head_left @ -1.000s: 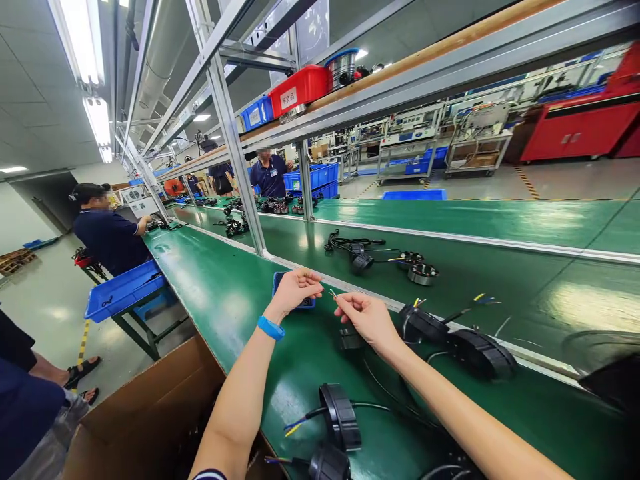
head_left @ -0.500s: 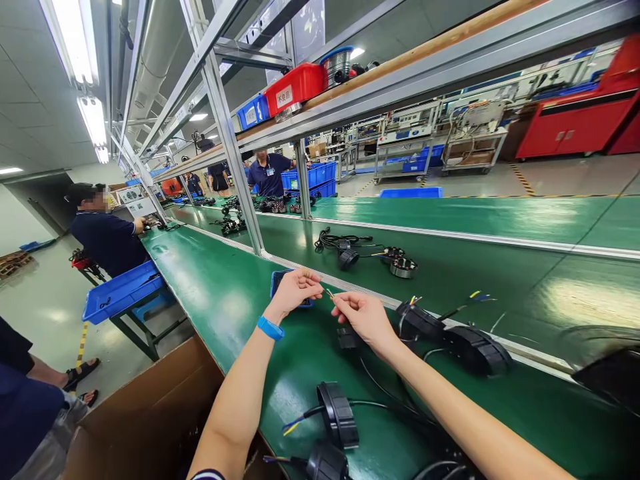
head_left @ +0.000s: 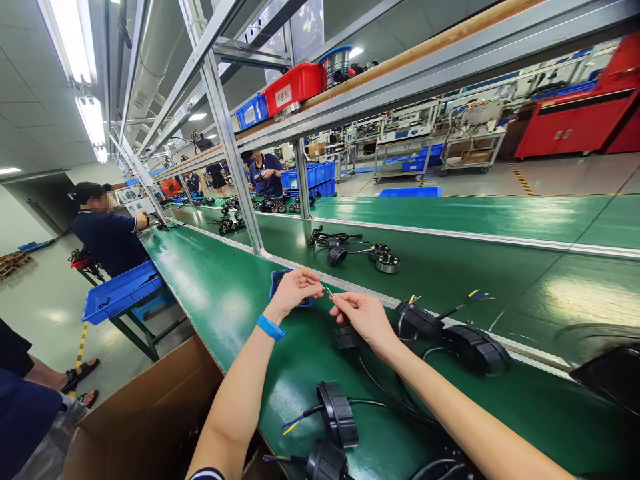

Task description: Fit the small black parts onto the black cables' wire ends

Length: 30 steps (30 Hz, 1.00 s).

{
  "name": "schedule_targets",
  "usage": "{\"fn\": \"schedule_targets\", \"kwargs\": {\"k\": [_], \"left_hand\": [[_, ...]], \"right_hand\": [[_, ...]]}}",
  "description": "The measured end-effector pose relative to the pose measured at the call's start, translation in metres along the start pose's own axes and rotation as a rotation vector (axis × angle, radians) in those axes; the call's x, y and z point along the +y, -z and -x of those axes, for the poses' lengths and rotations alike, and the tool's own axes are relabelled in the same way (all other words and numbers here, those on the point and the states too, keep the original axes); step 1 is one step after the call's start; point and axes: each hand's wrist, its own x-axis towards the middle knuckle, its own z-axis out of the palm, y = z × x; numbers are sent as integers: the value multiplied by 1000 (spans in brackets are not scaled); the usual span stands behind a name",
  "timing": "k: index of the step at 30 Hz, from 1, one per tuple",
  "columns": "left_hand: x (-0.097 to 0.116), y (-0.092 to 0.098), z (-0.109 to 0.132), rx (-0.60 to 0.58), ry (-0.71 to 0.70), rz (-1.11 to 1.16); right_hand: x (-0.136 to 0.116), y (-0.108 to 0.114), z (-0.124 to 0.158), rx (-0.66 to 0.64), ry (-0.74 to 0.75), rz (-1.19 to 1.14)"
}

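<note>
My left hand [head_left: 296, 292], with a blue band on its wrist, pinches the tip of a thin wire [head_left: 327, 291]. Facing it, my right hand [head_left: 364, 319] grips the same wire between thumb and fingers. A small blue bin [head_left: 275, 281] stands partly hidden behind my left hand. Just below my right hand sits a black part [head_left: 346, 337] with a black cable. Nearer to me on the green bench lie a round black cap [head_left: 338, 415] with coloured wire ends and another black cap [head_left: 326, 460]. More black caps [head_left: 477, 350] lie to the right of my right hand.
Beyond a metal rail, a green belt [head_left: 450, 280] carries a cable with a black cap and metal rings [head_left: 387, 263]. A metal post [head_left: 233, 147] rises ahead. An open cardboard box [head_left: 135, 407] is at lower left. Co-workers [head_left: 107, 233] stand further along.
The cable and metal rings on the far belt have shifted left. A co-worker in the background has drawn an arm in. My hands keep nearly the same place on the wire.
</note>
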Motion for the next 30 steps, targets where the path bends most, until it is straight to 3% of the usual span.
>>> {"fn": "schedule_targets", "kwargs": {"k": [18, 25, 30], "left_hand": [[-2, -3, 1, -104, 59, -95], [9, 9, 1, 93, -44, -104], [5, 3, 1, 34, -35, -123]], "right_hand": [[4, 0, 0, 27, 7, 43], [2, -1, 2, 8, 21, 45], [1, -1, 2, 0, 23, 50]]}}
